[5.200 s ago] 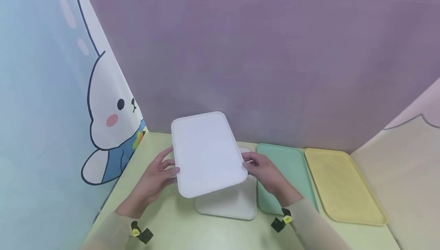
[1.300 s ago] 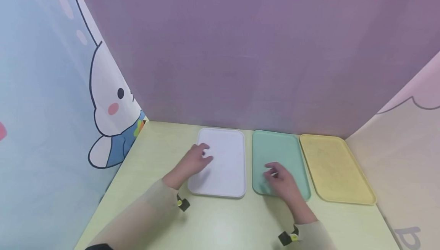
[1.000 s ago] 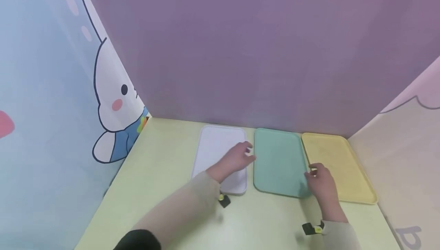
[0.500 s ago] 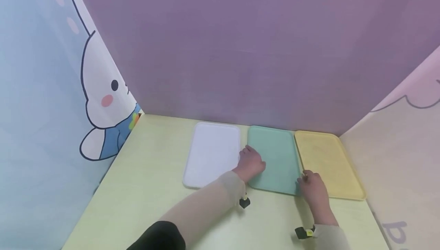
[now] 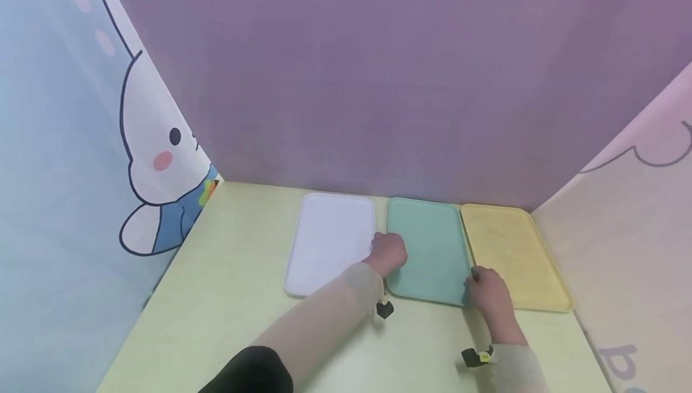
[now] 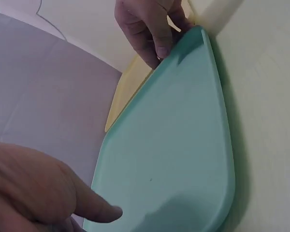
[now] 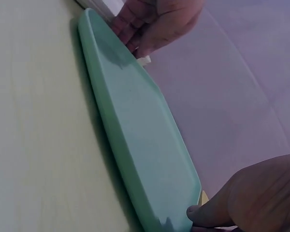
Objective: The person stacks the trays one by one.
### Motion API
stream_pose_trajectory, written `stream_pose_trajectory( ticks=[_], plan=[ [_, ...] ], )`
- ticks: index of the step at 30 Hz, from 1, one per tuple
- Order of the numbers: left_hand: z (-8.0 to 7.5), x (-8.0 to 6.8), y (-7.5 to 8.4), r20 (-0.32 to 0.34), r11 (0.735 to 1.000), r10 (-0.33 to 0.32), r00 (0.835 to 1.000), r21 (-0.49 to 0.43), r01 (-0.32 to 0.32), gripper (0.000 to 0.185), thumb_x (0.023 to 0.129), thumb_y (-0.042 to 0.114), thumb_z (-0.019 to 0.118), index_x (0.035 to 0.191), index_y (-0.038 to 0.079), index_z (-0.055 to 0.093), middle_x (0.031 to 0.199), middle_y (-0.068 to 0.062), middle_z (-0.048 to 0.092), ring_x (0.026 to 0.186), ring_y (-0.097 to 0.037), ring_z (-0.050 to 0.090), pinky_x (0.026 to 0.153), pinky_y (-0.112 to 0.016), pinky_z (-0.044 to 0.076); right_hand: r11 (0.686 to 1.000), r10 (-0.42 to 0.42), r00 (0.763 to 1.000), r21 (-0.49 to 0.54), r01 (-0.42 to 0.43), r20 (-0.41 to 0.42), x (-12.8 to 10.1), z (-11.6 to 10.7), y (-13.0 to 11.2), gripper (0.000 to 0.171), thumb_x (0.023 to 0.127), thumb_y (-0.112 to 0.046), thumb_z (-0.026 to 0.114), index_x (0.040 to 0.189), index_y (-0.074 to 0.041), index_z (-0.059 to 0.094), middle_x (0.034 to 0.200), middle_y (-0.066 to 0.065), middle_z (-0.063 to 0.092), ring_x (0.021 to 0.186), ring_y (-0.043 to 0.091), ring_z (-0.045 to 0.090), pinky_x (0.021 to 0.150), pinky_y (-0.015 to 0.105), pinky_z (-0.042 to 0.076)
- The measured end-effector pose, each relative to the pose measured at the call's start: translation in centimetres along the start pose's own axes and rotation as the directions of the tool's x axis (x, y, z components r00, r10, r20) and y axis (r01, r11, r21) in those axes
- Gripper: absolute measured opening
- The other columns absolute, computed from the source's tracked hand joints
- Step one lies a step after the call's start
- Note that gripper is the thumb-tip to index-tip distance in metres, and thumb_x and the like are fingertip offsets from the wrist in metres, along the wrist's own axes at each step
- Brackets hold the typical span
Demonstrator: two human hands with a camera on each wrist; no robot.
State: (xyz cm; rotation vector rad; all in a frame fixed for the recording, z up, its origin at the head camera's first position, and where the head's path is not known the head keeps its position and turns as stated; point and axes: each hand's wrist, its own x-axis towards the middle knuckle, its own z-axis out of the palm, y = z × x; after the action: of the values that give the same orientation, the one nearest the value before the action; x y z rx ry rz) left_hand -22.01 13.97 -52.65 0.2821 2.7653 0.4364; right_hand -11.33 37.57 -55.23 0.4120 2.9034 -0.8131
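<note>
A mint-green rectangular tray [image 5: 432, 249] with a low rim lies on the table between the two hands. At its left edge, my left hand [image 5: 389, 253] has its fingers curled at the rim, with the thumb over the tray's surface in the left wrist view. My right hand [image 5: 491, 294] grips the right edge near the front corner; its thumb [image 7: 195, 211] lies at the rim. In the head view the left fingertips are partly hidden behind the hand. Both hands sit at the tray's sides, and the tray looks flat.
To the left lies a white tray [image 5: 330, 243], partly covered by the left forearm. A yellow tray [image 5: 513, 255] is close along the green tray's right side. Behind them rises a purple backdrop [image 5: 346, 80]; the pale table [image 5: 238, 297] extends in front.
Earlier both hands held a white tray above another; now the white tray lies flat. Both hands have since moved right to the green tray's sides, and their fingers have closed in at its edges.
</note>
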Motion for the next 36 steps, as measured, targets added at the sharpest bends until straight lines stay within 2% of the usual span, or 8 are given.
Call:
stream_pose_trajectory(
  ticks=[6,11,15,21,26,28,31,36],
  plan=[
    [0.2,1.2,-0.5,-0.002,0.993,-0.025,1.000,-0.112,0.025,0.013,0.096,0.009,0.059,0.085,0.007,0.066,0.093,-0.010,0.066,0.100,-0.028,0.059,0.084,-0.039,0.058,0.995,0.063,0.997,0.074,-0.065,0.039,0.2,-0.7,0.7,0.049,0.111,-0.012,0.047,0.151,0.016,0.049,0.149,0.042,0.054,0.137,0.061,0.054,0.107,0.071,0.052],
    [1.8,3.4,-2.1,-0.030,0.957,0.028,0.999,-0.287,-0.035,0.012,0.086,-0.001,0.057,0.088,0.010,0.062,0.094,-0.008,0.065,0.096,-0.028,0.062,0.088,-0.039,0.059,0.978,0.097,0.994,0.182,-0.106,0.054,-0.2,-1.4,1.2,0.049,0.112,-0.012,0.046,0.153,0.014,0.048,0.151,0.041,0.052,0.138,0.059,0.053,0.105,0.067,0.055],
    [0.3,1.5,-3.0,-0.035,0.857,0.090,0.995,-0.506,-0.095,0.020,0.083,-0.008,0.056,0.093,0.009,0.064,0.090,-0.007,0.062,0.080,-0.024,0.058,0.076,-0.037,0.055,0.960,0.088,0.994,0.261,-0.100,0.059,-0.8,-2.0,1.3,0.048,0.112,-0.013,0.048,0.152,0.013,0.049,0.147,0.038,0.055,0.132,0.053,0.059,0.097,0.056,0.061],
    [-1.1,-1.3,-3.9,-0.084,0.723,0.172,0.982,-0.666,-0.184,0.025,0.097,-0.001,0.061,0.120,0.004,0.071,0.105,-0.008,0.073,0.090,-0.019,0.066,0.086,-0.039,0.063,0.949,0.068,0.997,0.307,-0.071,0.019,-1.7,-2.8,1.2,0.047,0.112,-0.013,0.051,0.153,0.010,0.051,0.143,0.034,0.059,0.125,0.043,0.061,0.082,0.033,0.059],
    [-1.0,-1.9,-4.7,-0.074,0.494,0.213,0.974,-0.852,-0.173,0.037,0.102,0.000,0.065,0.139,-0.001,0.064,0.122,-0.018,0.074,0.102,-0.027,0.076,0.088,-0.043,0.069,0.940,0.072,0.997,0.334,-0.069,0.003,-2.2,-3.3,0.9,0.046,0.113,-0.013,0.051,0.154,0.008,0.051,0.142,0.030,0.059,0.119,0.036,0.062,0.078,0.026,0.059],
    [-1.1,-1.9,-5.1,-0.075,0.426,0.226,0.971,-0.889,-0.168,0.041,0.102,0.000,0.066,0.143,-0.001,0.062,0.125,-0.019,0.072,0.103,-0.028,0.077,0.086,-0.041,0.070,0.934,0.068,0.998,0.351,-0.063,0.000,-2.5,-3.5,0.8,0.046,0.113,-0.012,0.052,0.154,0.008,0.052,0.141,0.029,0.059,0.116,0.032,0.063,0.077,0.025,0.059],
    [-1.4,-2.2,-5.6,-0.077,0.363,0.251,0.965,-0.917,-0.167,0.045,0.102,0.000,0.068,0.147,0.001,0.062,0.127,-0.020,0.071,0.101,-0.027,0.077,0.083,-0.039,0.070,0.927,0.060,0.998,0.371,-0.054,-0.005,-2.9,-3.7,0.6,0.045,0.113,-0.013,0.052,0.153,0.009,0.052,0.141,0.029,0.060,0.112,0.026,0.063,0.076,0.024,0.060],
    [-2.5,-2.9,-6.5,-0.069,0.299,0.271,0.960,-0.942,-0.152,0.053,0.101,-0.002,0.070,0.153,0.000,0.058,0.133,-0.025,0.072,0.105,-0.030,0.079,0.085,-0.041,0.070,0.910,0.030,1.000,0.414,-0.027,0.000,-3.7,-4.4,-0.3,0.046,0.115,-0.015,0.053,0.155,0.007,0.051,0.144,0.028,0.061,0.108,0.012,0.063,0.082,0.020,0.059]
  ],
)
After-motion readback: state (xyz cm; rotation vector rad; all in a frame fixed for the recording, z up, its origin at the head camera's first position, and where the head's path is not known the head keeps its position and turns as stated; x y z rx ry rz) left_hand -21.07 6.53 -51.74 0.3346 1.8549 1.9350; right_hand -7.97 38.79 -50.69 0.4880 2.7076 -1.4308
